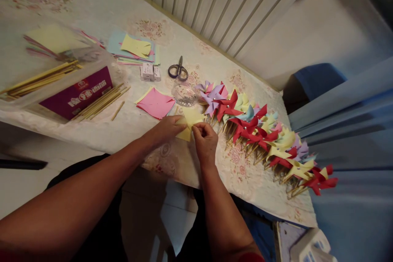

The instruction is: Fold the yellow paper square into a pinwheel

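Note:
A yellow paper square (185,134), cut in from its corners, is between my two hands above the table's front part. My left hand (172,127) pinches its left side. At its right side, the closed fingers of my right hand (205,137) grip a paper flap near the middle; whether they also hold a pin is too small to see. Just beyond lies a clear dish of small metal pins (185,96). Left of that sits a stack of cut pink paper squares (156,103). Finished paper pinwheels (245,127) on sticks lie in a long row to the right.
Dark-handled scissors (178,71) lie farther back, near small white boxes (150,72) and stacked coloured paper (132,47). A plastic box (76,94) with wooden sticks (100,104) stands at left. A radiator (208,4) borders the back edge; a blue curtain (353,151) hangs at right.

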`<state>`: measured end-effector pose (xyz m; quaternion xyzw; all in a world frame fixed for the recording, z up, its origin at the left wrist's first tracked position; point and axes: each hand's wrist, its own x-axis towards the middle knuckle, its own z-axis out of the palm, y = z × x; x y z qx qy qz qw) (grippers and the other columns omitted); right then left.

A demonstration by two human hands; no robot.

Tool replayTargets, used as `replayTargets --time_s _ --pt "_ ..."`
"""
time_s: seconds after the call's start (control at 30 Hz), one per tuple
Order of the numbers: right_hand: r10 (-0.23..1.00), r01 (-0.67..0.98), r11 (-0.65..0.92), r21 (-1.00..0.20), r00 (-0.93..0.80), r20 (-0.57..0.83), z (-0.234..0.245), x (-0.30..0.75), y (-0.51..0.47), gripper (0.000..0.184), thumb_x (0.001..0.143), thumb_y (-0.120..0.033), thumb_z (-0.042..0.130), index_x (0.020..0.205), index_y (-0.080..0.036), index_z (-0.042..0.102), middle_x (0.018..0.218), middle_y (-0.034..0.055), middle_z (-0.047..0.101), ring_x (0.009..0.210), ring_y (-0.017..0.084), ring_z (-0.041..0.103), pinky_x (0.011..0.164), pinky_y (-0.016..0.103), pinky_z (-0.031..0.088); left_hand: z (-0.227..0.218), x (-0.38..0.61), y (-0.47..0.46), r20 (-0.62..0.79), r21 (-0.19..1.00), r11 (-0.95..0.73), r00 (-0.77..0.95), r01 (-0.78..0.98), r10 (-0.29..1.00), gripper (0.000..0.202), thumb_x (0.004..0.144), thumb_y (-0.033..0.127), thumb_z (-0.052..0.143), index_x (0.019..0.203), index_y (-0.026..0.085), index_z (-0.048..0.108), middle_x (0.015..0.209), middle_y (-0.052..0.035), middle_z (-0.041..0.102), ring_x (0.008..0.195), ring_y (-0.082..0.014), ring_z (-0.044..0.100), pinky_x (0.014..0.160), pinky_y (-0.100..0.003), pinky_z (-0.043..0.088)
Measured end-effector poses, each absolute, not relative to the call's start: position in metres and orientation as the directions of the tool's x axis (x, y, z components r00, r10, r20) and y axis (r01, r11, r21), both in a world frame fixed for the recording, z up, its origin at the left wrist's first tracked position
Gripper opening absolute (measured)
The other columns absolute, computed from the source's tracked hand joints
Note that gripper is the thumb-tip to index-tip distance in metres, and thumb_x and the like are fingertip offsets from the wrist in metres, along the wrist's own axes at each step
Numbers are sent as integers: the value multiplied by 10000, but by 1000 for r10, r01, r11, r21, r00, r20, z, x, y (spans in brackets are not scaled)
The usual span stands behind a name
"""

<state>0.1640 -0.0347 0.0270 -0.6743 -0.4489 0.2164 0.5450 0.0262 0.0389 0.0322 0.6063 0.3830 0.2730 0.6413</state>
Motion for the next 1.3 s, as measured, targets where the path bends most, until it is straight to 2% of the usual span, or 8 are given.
replayTargets --time_s 0.13,0.27,0.47,0.77,1.2,1.3 --pt "838 413 -7 -911 499 220 25 165 -34 126 770 -310 627 756 -190 664 578 -64 502 547 108 434 563 238 367 32 27 41 -106 977 -29 597 213 795 235 725 414 556 667 193 506 668 16 492 655 -150 437 569 -264 341" --pt "836 423 -18 -906 504 218 24 165 -34 128 767 -308 619 759 -189 664 576 -64 513 551 112 448 570 241 373 31 27 42 -101 960 -81 602 267 792 240 725 419 537 654 196 484 654 22 459 647 -146 410 574 -269 319" --pt "830 433 -39 -900 516 213 25 164 -33 122 761 -308 613 741 -195 654 571 -63 522 550 113 458 561 235 373 29 28 43 -95 964 -76 597 255 797 243 731 429 555 670 199 504 667 12 481 669 -159 430 595 -279 326" --pt "827 430 -53 -901 525 202 25 164 -33 131 758 -320 602 722 -199 635 564 -64 502 547 112 443 552 232 372 29 31 41 -83 965 -69 544 253 835 272 744 394 566 612 212 414 601 44 379 593 -130 345 557 -276 269" --pt "822 402 -65 -913 541 180 25 162 -32 132 748 -321 609 772 -195 639 552 -80 464 537 109 427 542 235 355 29 32 43 -66 957 -97 532 273 844 272 744 366 568 591 207 409 583 40 405 606 -130 368 555 -271 280" --pt "810 366 -63 -928 562 167 26 163 -32 177 745 -339 632 850 -197 624 551 -94 436 523 106 414 531 235 351 24 31 43 -131 978 21 524 210 842 229 726 389 611 649 194 521 599 33 494 611 -140 450 559 -262 331"
